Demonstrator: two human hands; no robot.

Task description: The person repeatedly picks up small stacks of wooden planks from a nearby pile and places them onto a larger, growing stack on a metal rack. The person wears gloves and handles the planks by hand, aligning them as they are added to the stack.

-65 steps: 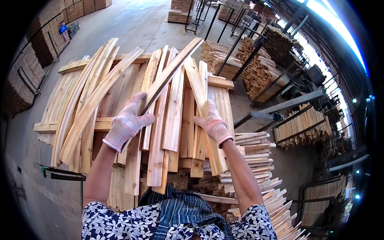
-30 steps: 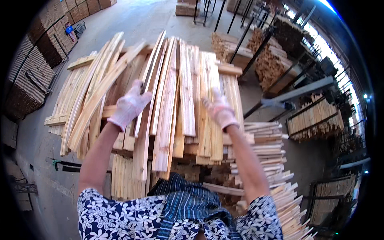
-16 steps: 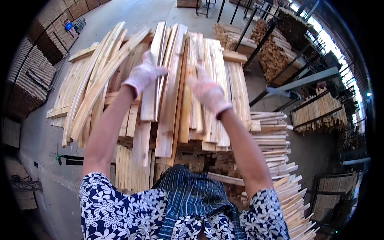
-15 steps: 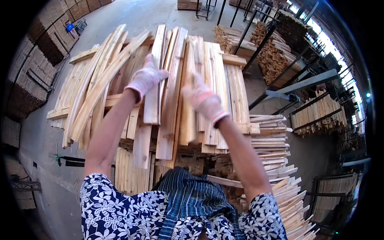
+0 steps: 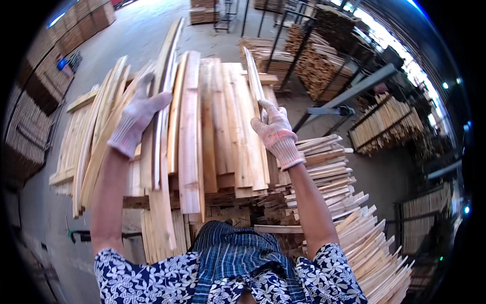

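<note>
Pale wooden boards lie side by side in a broad, uneven layer before me. My left hand, in a whitish knitted glove, rests at the left part of the layer with thumb and fingers spread. Its thumb lies across a long narrow board that reaches farther out than the others. My right hand, gloved alike with pinkish marks, closes round the near part of a narrow board tipped on edge at the layer's right side. A wider board with a pinkish face lies between my hands.
Thin wood strips are piled to the right and near me. Beyond stands a metal frame with a grey beam. A rack of short boards is farther right. Tall timber stacks line the left side.
My right hand has moved to the layer's right edge and now holds a board tipped on edge. My left hand has shifted left. The whole view has swung to the right.
</note>
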